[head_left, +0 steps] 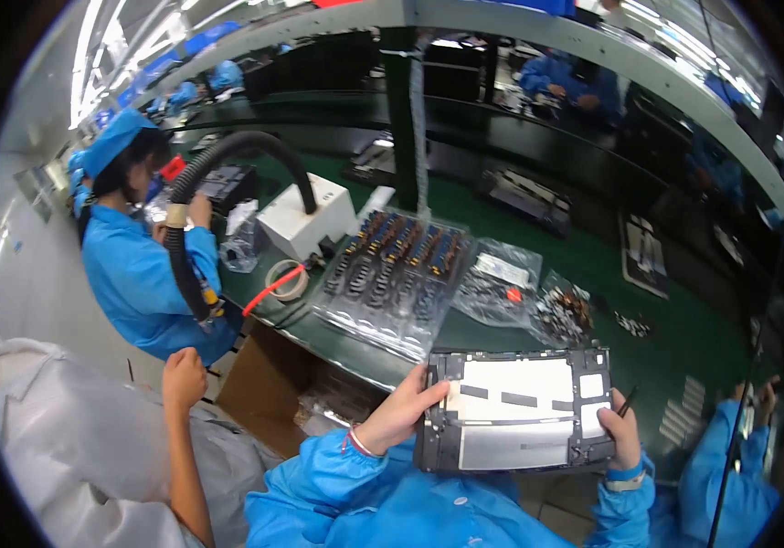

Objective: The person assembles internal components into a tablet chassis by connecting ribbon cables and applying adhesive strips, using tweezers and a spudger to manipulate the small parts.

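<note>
An opened tablet point(518, 446), its silver battery cells and black frame showing, is held up flat in front of my body at the bench's near edge. My left hand point(401, 411) grips its left side, thumb on top. At the right side my right hand point(622, 431) is closed round the frame, thumb on the face. A thin dark stick-like tool point(628, 400) pokes up from the right hand; its kind cannot be made out. The fingers under the tablet are hidden.
On the green bench lie a clear tray of small parts point(392, 274), bagged parts point(497, 279), a bag of small pieces point(561, 310) and a white box with a black hose point(310, 219). Co-workers point(141, 256) sit left and right; a person in white point(72, 447) is close left.
</note>
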The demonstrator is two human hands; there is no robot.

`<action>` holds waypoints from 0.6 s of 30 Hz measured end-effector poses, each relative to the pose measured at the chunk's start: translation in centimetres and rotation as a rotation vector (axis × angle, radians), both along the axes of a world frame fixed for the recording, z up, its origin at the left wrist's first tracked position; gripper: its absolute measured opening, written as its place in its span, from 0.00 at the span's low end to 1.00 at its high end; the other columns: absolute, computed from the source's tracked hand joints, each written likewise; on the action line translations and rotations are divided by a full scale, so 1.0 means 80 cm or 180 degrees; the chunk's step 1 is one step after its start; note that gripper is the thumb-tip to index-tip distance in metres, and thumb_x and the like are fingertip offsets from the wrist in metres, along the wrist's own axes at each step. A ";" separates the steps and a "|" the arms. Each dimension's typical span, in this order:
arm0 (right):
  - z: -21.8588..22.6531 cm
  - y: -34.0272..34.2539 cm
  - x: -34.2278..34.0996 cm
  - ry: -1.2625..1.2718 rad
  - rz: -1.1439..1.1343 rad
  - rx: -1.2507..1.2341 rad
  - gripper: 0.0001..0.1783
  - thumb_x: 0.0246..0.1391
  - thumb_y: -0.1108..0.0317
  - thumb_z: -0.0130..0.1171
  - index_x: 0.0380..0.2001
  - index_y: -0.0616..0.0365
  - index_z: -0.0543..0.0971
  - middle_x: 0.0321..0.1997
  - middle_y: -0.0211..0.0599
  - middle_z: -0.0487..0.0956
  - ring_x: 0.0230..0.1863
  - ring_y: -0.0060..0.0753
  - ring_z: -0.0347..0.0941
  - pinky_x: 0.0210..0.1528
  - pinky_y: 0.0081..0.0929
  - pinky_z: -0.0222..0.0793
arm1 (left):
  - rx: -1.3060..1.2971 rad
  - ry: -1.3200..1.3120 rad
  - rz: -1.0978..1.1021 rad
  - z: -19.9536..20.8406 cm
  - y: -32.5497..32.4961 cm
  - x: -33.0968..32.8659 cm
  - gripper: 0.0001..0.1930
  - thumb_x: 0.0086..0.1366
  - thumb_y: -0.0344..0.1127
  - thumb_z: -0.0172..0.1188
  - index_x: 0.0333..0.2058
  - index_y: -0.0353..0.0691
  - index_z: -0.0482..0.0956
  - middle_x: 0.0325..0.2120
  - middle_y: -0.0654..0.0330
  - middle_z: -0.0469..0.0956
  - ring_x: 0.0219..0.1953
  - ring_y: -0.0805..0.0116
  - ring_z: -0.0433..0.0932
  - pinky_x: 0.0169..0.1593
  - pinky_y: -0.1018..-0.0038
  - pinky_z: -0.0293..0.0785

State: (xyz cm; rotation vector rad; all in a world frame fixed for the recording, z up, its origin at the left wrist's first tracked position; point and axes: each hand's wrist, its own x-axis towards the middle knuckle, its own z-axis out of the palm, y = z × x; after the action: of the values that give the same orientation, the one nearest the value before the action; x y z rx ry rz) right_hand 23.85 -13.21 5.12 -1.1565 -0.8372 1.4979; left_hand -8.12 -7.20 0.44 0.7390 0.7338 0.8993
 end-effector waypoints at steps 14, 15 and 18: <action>-0.137 -0.018 -0.006 -0.2053 -0.0698 0.0324 0.20 0.56 0.68 0.51 0.52 0.63 0.68 0.47 0.37 0.72 0.46 0.29 0.68 0.49 0.27 0.63 | 0.4167 0.3550 0.0699 -0.069 -0.035 0.000 0.19 0.48 0.31 0.64 0.40 0.36 0.73 0.43 0.55 0.72 0.48 0.54 0.71 0.48 0.64 0.70; -0.129 -0.015 -0.007 -0.3347 -0.0487 0.0309 0.18 0.56 0.68 0.51 0.49 0.62 0.70 0.45 0.37 0.72 0.44 0.29 0.69 0.48 0.27 0.64 | 0.4174 0.3638 0.0740 -0.068 -0.033 -0.003 0.19 0.48 0.31 0.63 0.41 0.36 0.73 0.42 0.54 0.72 0.48 0.54 0.71 0.48 0.65 0.70; -0.101 -0.015 -0.023 -0.3532 -0.0991 0.0989 0.11 0.57 0.68 0.49 0.39 0.62 0.75 0.42 0.37 0.70 0.38 0.25 0.67 0.43 0.24 0.64 | 0.4157 0.3814 0.0517 -0.052 -0.032 -0.009 0.19 0.49 0.35 0.64 0.40 0.37 0.73 0.43 0.55 0.72 0.47 0.56 0.71 0.47 0.65 0.69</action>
State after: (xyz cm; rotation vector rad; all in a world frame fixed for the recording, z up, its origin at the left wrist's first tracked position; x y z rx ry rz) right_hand 22.02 -14.42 -2.93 -1.7657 -1.4536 0.3484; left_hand -8.83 -9.79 -3.76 2.5293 1.2070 0.9861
